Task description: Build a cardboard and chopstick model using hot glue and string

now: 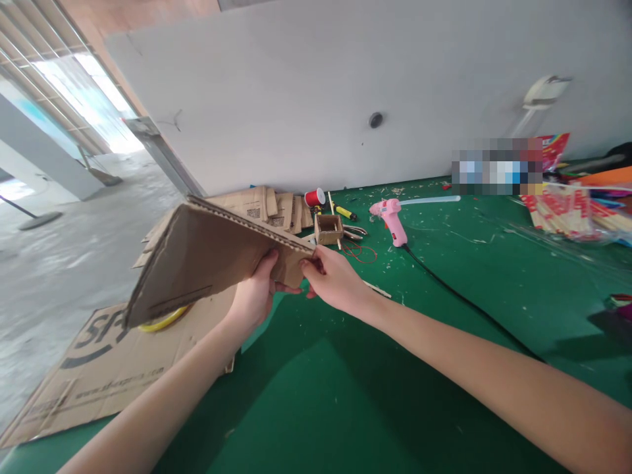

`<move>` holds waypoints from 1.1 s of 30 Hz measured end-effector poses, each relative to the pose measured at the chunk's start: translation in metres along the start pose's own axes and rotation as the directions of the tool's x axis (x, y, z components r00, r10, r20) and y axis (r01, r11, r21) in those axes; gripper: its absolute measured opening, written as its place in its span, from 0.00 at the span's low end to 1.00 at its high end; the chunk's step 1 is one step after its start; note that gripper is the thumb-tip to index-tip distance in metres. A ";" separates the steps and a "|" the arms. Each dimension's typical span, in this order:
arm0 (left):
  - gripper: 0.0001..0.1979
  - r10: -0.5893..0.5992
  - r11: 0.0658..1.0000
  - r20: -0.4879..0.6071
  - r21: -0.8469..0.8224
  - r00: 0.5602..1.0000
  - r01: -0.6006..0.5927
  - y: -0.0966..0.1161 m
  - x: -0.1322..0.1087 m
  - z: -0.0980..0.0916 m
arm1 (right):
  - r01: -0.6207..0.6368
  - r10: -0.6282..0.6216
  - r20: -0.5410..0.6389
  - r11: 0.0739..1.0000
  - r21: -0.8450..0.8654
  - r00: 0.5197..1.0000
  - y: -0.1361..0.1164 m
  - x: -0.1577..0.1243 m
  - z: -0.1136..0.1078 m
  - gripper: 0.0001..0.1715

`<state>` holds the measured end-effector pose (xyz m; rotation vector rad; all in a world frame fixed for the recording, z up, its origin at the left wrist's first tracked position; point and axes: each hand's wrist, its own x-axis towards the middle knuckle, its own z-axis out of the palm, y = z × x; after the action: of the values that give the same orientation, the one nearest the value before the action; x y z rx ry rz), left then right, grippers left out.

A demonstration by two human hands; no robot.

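A bent piece of corrugated cardboard (207,257) is held up in the air, tilted, left of the middle. My left hand (257,289) grips its lower edge, with the thumb on the near face and the fingers underneath. At the right end of the same piece, my right hand (333,273) pinches the corner between thumb and fingers. Just behind my hands stands a small open cardboard box (328,229) with thin sticks at its sides. Below the held piece lies a large printed cardboard sheet (123,375), with a yellow tape roll (165,321) partly hidden on it.
A pink glue gun (395,220) with a clear glue stick and black cable (464,299) lies on the green table (395,395). Behind are a red thread spool (315,197), a yellow cutter (345,212), pliers (354,232) and stacked cardboard (247,201). Packaged sticks (557,214) lie right.
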<state>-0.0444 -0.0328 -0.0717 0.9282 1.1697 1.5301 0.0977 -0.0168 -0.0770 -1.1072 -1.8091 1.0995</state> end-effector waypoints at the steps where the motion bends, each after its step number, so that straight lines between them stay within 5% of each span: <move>1: 0.18 0.002 1.000 -0.014 0.002 1.000 -0.002 0.000 0.000 0.001 | 0.005 -0.005 0.001 1.000 -0.003 1.000 0.000 0.000 0.000 0.06; 5: 0.16 -0.010 1.000 -0.098 0.008 0.995 0.011 0.001 -0.001 0.004 | 0.008 -0.008 -0.006 0.999 -0.031 1.000 -0.001 -0.001 0.000 0.08; 13: 0.18 -0.075 0.996 0.003 -0.049 0.997 0.075 0.002 -0.001 0.002 | 0.031 -0.035 -0.041 0.995 -0.091 0.999 -0.001 -0.001 0.002 0.07; 22: 0.18 -0.118 0.993 -0.032 -0.029 0.993 0.117 -0.007 0.003 -0.002 | -0.040 0.039 -0.011 0.996 -0.081 0.999 0.002 -0.001 0.002 0.07; 25: 0.19 -0.107 0.994 0.083 0.021 0.991 0.106 -0.004 0.003 -0.007 | -0.121 0.121 -0.003 0.992 0.045 0.993 0.007 0.003 0.002 0.06; 29: 0.20 -0.166 0.986 0.346 0.077 0.923 0.148 0.001 0.003 -0.012 | -0.214 0.217 0.005 0.959 0.187 0.976 0.016 0.009 -0.001 0.08; 33: 0.19 -0.097 0.994 0.163 0.056 0.982 0.089 -0.002 0.003 -0.008 | -0.146 0.146 0.008 0.980 0.136 0.989 0.015 0.007 -0.001 0.08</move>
<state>-0.0526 -0.0318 -0.0758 0.9989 1.1192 1.3286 0.1000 -0.0061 -0.0893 -1.1725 -1.6452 1.2873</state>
